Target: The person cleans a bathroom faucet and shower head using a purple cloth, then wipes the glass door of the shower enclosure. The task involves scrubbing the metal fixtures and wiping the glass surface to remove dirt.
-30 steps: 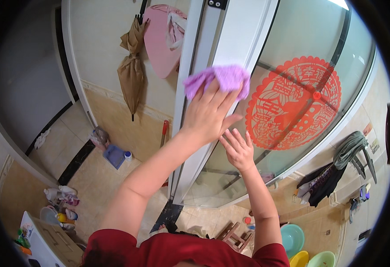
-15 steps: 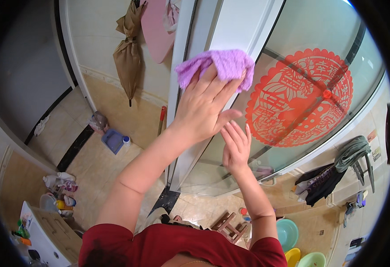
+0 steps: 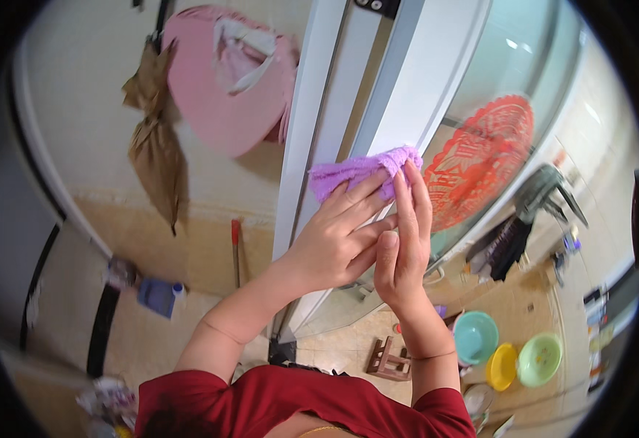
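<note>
white doorframe (image 3: 416,102); purple cloth (image 3: 357,171) runs crosswise, rising rightward

2 hands (image 3: 340,237) (image 3: 407,259), 1 purp. cloth (image 3: 347,173), 1 umbr. (image 3: 156,150), 1 stool (image 3: 388,362), 1 yel. basin (image 3: 502,366)

At far left, 1 brown umbrella (image 3: 155,150) hangs just beside a pink object (image 3: 224,124). Nearer, on the left, are a blue dustpan (image 3: 156,296) and a red-handled stick (image 3: 236,248). Near right, 3 basins (image 3: 502,367), turquoise, yellow and green, stand by a brown stool (image 3: 389,360); dark clothes (image 3: 510,250) hang farther off.
</note>
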`<move>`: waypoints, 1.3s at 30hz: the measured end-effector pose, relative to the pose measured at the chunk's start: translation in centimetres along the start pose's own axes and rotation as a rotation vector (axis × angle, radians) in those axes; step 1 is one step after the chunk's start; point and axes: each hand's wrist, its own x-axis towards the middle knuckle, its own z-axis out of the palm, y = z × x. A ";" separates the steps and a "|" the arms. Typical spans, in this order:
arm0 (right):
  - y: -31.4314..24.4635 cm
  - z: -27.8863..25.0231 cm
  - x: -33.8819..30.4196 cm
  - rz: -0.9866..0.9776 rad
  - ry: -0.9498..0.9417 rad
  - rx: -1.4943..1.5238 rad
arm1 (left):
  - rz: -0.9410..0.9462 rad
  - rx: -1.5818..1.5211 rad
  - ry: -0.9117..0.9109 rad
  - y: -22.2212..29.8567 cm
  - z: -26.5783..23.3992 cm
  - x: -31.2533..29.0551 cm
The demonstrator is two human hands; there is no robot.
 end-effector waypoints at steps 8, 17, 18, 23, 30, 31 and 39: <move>-1.7 4.3 6.0 0.109 0.252 -0.342 | 0.154 -0.202 0.038 -3.2 -6.0 0.4; -0.3 4.9 7.3 0.044 0.290 -0.589 | 0.223 -0.213 0.245 -6.3 -5.7 1.9; -0.4 5.9 4.6 0.088 0.260 -0.580 | 0.222 -0.205 0.252 -6.9 -5.5 1.2; -1.5 6.6 2.2 0.196 0.230 -0.568 | 0.229 -0.264 0.267 -7.0 -5.4 0.2; -2.2 1.0 15.3 0.064 0.287 -0.514 | 0.259 -0.196 0.313 -6.7 -5.8 2.4; -1.9 1.3 15.2 0.053 0.298 -0.522 | 0.261 -0.180 0.325 -6.7 -6.0 2.9; -1.6 5.2 5.1 0.130 0.254 -0.552 | 0.313 -0.097 0.379 -6.4 -9.2 10.4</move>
